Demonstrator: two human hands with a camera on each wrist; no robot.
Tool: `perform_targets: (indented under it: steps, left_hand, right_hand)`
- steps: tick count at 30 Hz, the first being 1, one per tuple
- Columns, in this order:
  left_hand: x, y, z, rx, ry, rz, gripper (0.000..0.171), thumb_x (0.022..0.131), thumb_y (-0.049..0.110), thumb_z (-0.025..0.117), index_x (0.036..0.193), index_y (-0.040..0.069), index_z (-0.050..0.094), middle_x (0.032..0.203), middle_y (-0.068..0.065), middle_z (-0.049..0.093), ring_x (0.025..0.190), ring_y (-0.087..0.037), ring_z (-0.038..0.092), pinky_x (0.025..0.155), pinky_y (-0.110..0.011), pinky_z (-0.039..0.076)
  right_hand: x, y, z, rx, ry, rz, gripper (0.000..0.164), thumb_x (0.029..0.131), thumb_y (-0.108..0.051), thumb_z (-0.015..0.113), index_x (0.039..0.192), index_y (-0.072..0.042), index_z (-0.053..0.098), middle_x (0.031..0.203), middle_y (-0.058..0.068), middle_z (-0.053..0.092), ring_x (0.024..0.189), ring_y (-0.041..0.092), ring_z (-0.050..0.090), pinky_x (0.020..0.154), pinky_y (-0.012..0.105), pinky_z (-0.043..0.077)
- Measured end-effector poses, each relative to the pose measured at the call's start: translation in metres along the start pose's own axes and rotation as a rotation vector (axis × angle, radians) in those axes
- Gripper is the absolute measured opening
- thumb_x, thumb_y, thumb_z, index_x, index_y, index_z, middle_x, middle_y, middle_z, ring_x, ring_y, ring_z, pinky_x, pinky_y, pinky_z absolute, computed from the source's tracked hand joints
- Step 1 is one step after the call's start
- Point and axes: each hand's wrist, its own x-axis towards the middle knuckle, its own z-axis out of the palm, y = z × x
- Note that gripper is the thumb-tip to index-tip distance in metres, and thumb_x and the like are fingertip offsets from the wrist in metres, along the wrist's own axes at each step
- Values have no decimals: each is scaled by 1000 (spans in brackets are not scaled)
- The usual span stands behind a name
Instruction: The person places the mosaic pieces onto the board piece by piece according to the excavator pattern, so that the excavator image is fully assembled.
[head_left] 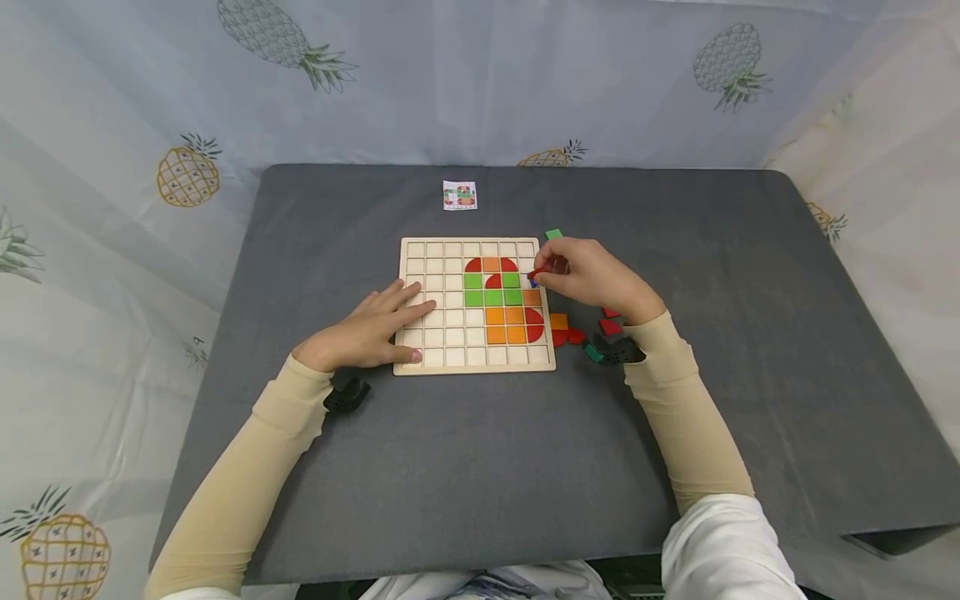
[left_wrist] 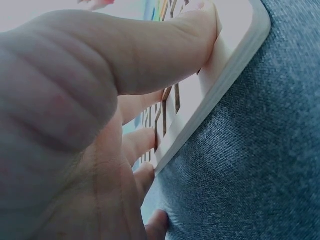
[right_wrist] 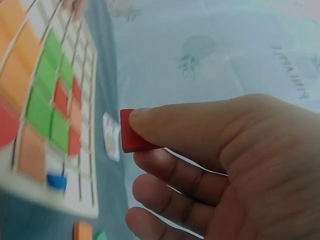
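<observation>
The right hand (head_left: pixel 592 271) pinches a straight-edged red tile (right_wrist: pixel 128 138), the left hand (head_left: pixel 367 329) spread on a pale gridded board (head_left: pixel 453 337).

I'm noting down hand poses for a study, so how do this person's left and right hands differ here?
The left hand is spread out, while the right hand is curled.
The left hand rests on the board and holds no piece; the right hand pinches a red piece.
The left hand is at the board's left side, the right hand at its right.
Both are bare.
</observation>
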Motion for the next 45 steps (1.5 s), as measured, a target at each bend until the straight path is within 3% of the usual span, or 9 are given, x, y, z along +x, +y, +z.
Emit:
perform_targets:
  steps: [7, 15, 29, 36, 45]
  left_hand:
    - [0, 0, 0, -13, -11, -13, 80, 93, 33, 73, 160, 15, 32, 171, -16, 9, 159, -39, -2, 125, -65, 4]
    - [0, 1, -1, -18, -16, -15, 80, 94, 33, 72, 161, 15, 31, 172, -16, 8, 159, -38, -4, 125, -65, 4]
    - [-1, -1, -1, -14, -23, -23, 81, 94, 32, 72, 161, 16, 30, 172, -16, 7, 159, -38, -4, 125, -65, 4]
    - [0, -2, -1, -16, -26, -18, 81, 94, 32, 71, 161, 15, 29, 172, -16, 7, 159, -38, -4, 124, -66, 3]
    - [0, -2, -1, -15, -23, -21, 81, 94, 31, 72, 161, 15, 30, 172, -16, 7, 159, -39, -4, 124, -66, 4]
  right_hand:
    - [17, -22, 7, 29, -26, -63, 15, 100, -17, 64, 112, -10, 69, 101, 4, 71, 83, 20, 57, 71, 34, 49]
    - [26, -29, 28, 21, -82, -130, 11, 100, -15, 64, 108, -11, 70, 102, 2, 72, 87, 17, 60, 76, 32, 51]
    - [34, -34, 57, -39, -116, -138, 12, 99, -20, 66, 107, -15, 73, 106, 1, 71, 83, 18, 56, 76, 31, 47]
    - [35, -34, 64, -31, -142, -125, 13, 99, -20, 67, 109, -17, 74, 105, -2, 73, 78, 17, 56, 72, 30, 47]
    - [34, -36, 68, -59, -162, -148, 13, 98, -19, 68, 107, -13, 74, 104, 1, 73, 84, 17, 59, 78, 31, 51]
